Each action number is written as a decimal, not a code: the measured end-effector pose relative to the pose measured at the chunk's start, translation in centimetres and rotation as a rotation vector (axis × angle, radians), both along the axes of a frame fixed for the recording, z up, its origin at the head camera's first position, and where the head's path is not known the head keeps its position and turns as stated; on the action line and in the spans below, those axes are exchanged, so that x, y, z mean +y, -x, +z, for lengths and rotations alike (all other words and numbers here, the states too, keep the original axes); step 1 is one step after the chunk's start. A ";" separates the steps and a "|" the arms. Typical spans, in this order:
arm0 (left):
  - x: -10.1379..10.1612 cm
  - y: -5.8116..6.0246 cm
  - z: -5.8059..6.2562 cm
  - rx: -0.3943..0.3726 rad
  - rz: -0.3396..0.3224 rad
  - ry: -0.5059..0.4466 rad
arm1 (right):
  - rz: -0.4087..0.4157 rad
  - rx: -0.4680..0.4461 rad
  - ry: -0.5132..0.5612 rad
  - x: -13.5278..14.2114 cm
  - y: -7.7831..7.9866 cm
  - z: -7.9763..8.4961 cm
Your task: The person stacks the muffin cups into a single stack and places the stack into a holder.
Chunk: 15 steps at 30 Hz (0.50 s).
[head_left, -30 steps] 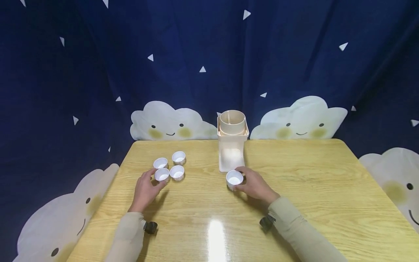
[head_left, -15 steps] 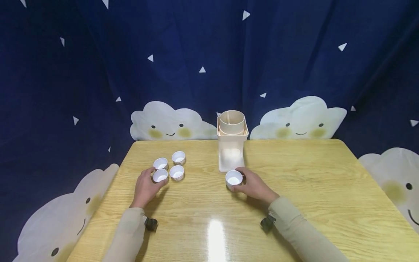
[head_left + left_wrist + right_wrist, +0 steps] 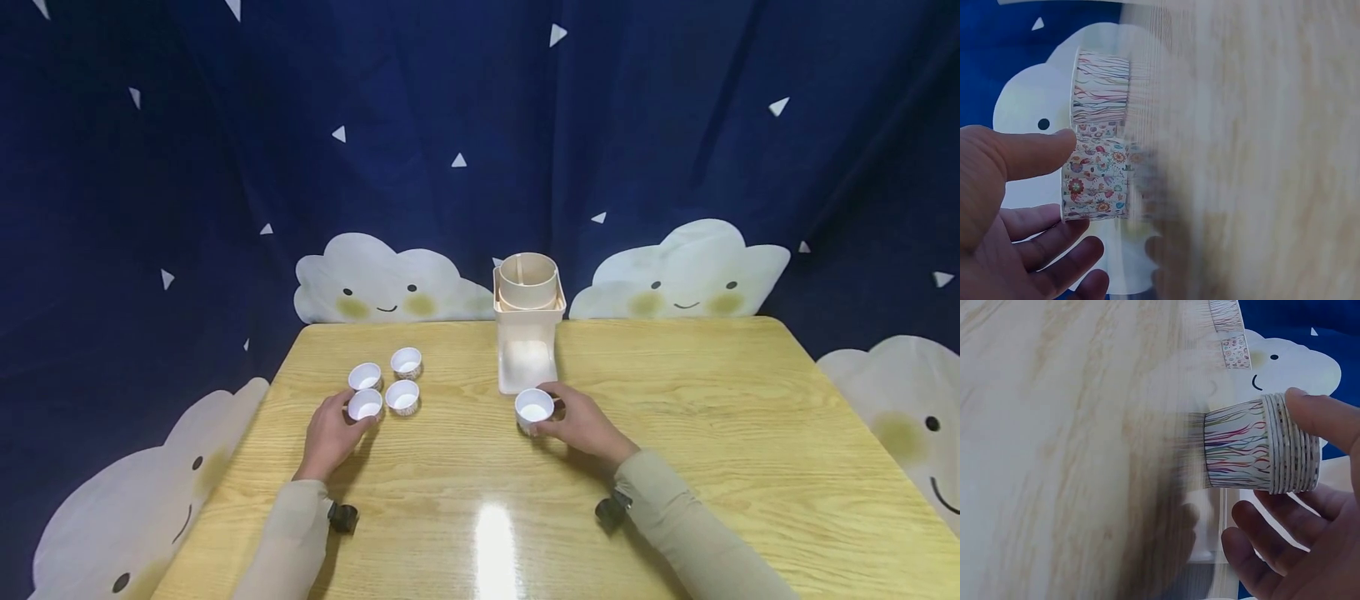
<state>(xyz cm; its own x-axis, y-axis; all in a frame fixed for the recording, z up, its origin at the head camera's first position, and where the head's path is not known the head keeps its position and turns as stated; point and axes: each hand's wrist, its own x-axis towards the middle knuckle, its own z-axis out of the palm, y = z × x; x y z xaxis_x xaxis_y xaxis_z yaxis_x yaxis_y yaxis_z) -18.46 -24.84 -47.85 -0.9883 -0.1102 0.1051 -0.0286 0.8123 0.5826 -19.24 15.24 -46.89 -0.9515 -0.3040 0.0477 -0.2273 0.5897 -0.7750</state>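
Left hand (image 3: 330, 435): gripping, thumb and fingers bent about the rim of one white paper cup (image 3: 1094, 181), floral print, mouth up; cup lies forward and to the right of the palm. Whether its base meets the table (image 3: 720, 450) is hard to judge, that zone of the left wrist view being smeared.

Right hand (image 3: 588, 427): gripping, thumb on the near side and fingers on the far side of a stack of nested cups (image 3: 1238, 447), streaked in coloured lines on the lowest cup, several rims showing; stack lies to the left of the palm, mouth up.

Loose cups, three, all mouth up on the table: one (image 3: 365, 377) directly behind the left hand's cup; one (image 3: 402, 398) just right of it, striped; one (image 3: 407, 363) behind that.

Beige plastic holder (image 3: 527, 321), one, round tube at top, standing just behind the right hand's stack.

Backdrop: navy curtain (image 3: 420, 92), white triangles, smiling clouds.
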 end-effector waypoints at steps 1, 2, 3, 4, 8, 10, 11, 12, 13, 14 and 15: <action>0.0 0.0 0.0 -0.001 0.000 -0.004 | 0.000 -0.006 -0.001 0.0 0.0 0.0; 0.0 -0.1 0.0 -0.001 -0.001 -0.009 | 0.004 -0.008 -0.007 0.0 0.1 0.0; 0.0 -0.1 0.0 0.000 -0.004 -0.010 | 0.003 -0.016 -0.008 0.0 0.1 0.1; 0.0 -0.1 0.0 -0.001 -0.005 -0.012 | 0.000 -0.025 -0.008 -0.1 0.1 0.1; 0.0 0.0 -0.1 0.004 -0.012 -0.020 | -0.008 -0.043 0.003 0.0 0.4 -0.2; 0.0 -0.1 -0.2 0.001 -0.011 -0.022 | -0.023 -0.052 0.014 0.0 0.5 -0.3; 0.0 -0.1 -0.2 0.003 -0.010 -0.023 | -0.025 -0.051 0.019 0.0 0.5 -0.4; 0.1 -0.2 -0.2 0.000 -0.006 -0.025 | -0.029 -0.050 0.021 0.0 0.5 -0.4; 0.1 -0.2 -0.2 -0.002 -0.005 -0.024 | -0.031 -0.050 0.023 0.0 0.5 -0.3; 0.1 -0.2 -0.2 -0.005 -0.002 -0.024 | -0.030 -0.045 0.021 0.0 0.5 -0.3; 0.0 -0.3 -0.2 -0.006 0.000 -0.023 | -0.033 -0.047 0.022 0.0 0.5 -0.3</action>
<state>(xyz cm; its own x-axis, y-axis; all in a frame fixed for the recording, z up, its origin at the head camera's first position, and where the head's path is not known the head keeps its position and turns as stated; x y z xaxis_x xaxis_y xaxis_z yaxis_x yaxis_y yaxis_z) -18.19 -24.80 -48.09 -0.9889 -0.1127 0.0964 -0.0324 0.7984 0.6012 -19.78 15.27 -47.18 -0.9622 -0.2721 0.0087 -0.1709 0.5787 -0.7974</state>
